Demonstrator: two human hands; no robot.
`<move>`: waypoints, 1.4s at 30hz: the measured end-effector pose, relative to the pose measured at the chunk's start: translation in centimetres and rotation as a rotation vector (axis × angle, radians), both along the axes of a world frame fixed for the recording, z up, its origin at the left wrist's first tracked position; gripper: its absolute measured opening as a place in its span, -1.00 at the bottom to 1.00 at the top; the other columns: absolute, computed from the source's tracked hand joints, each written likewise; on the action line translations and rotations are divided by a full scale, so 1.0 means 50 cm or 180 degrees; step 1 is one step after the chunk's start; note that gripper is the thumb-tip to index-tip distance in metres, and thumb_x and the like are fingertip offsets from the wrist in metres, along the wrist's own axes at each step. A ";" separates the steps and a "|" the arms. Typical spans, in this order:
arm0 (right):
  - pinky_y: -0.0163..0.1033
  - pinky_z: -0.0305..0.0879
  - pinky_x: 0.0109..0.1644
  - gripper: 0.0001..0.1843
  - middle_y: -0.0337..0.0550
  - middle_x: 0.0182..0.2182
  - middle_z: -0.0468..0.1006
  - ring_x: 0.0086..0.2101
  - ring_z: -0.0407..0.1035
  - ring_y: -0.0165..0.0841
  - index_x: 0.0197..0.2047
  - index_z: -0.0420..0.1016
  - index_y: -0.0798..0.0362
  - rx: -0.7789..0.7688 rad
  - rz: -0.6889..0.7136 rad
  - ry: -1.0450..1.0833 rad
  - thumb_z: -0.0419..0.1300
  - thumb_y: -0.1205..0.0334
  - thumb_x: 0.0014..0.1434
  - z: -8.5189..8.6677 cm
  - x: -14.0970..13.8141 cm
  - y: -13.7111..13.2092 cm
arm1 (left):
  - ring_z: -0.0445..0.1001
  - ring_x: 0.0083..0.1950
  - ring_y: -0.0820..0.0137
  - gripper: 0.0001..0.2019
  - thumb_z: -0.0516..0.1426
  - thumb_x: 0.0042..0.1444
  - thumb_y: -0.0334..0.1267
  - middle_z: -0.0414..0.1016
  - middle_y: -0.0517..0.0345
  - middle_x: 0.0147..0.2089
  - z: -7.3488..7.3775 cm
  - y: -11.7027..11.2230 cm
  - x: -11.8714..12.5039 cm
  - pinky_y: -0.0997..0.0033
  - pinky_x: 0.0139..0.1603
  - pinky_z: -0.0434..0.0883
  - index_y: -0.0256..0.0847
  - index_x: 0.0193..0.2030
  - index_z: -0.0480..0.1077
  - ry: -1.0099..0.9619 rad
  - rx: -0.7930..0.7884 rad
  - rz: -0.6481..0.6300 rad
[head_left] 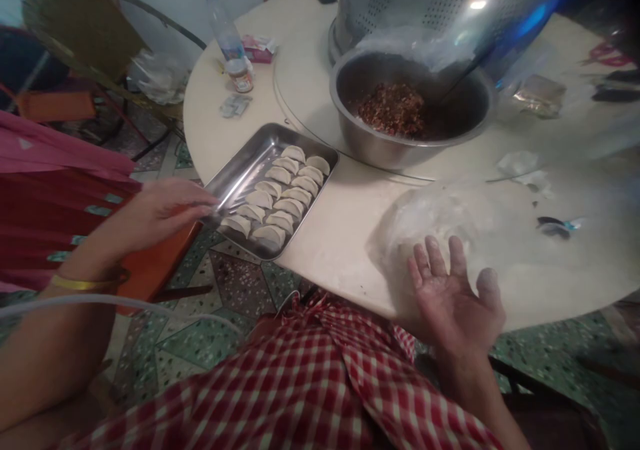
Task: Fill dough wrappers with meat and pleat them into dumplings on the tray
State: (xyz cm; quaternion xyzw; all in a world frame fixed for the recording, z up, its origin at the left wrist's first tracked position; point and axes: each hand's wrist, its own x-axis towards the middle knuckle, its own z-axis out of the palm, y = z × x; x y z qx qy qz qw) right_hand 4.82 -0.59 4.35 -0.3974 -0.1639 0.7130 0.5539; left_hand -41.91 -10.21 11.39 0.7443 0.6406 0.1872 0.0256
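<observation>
Now the left hand [165,213] reaches out with its fingers stretched and touches the near corner of the metal tray [235,180]; the fingers lie flat on the rim, not closed around it. Just beyond the fingertips, two rows of folded dumplings [280,197] fill the far half of the tray, and the half next to the hand is bare. The tray hangs partly over the edge of the round table [320,237]. I judge that the tray is stiff, thin and rather slippery, and the raw dumplings are soft and easy to squash, so the rim is the good place to hold. The right hand [457,290] is wide open, palm up, white with flour, holding nothing. Ahead of it lies a floury patch, and farther a steel bowl [410,147] with dark filling.
</observation>
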 end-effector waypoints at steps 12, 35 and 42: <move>-0.24 0.54 -0.28 -0.68 -0.26 -0.43 0.58 -0.42 0.47 -0.41 -0.14 0.67 -0.11 0.0999 -0.0313 -0.0363 0.34 -0.04 0.05 0.026 0.046 -0.022 | 0.62 -0.12 0.40 -0.82 0.11 0.35 -0.32 0.68 0.24 -0.14 0.022 -0.016 0.374 0.37 -0.10 0.56 -0.04 -0.05 0.54 -0.0944 0.0967 -0.0329; -0.20 0.53 -0.06 -0.81 -0.14 -0.21 0.67 -0.21 0.56 -0.36 -0.08 0.61 -0.06 0.2501 -0.1054 -0.2610 0.23 0.15 0.28 -0.079 0.140 -0.010 | 0.56 -0.01 0.01 -0.63 -0.08 0.40 -0.14 0.59 -0.16 -0.10 -0.084 0.325 0.692 0.09 -0.08 0.44 -0.20 -0.03 0.53 0.0590 0.0128 -0.0796; -0.17 0.55 0.03 -0.75 -0.11 -0.14 0.70 -0.14 0.60 -0.33 0.01 0.56 -0.04 0.2445 -0.0733 -0.2713 0.17 0.17 0.32 -0.088 0.120 0.021 | 0.48 0.12 -0.01 -0.62 0.03 0.35 -0.03 0.60 -0.12 0.08 -0.077 0.356 0.691 0.04 0.08 0.26 -0.17 0.12 0.48 0.0647 0.0269 -0.1257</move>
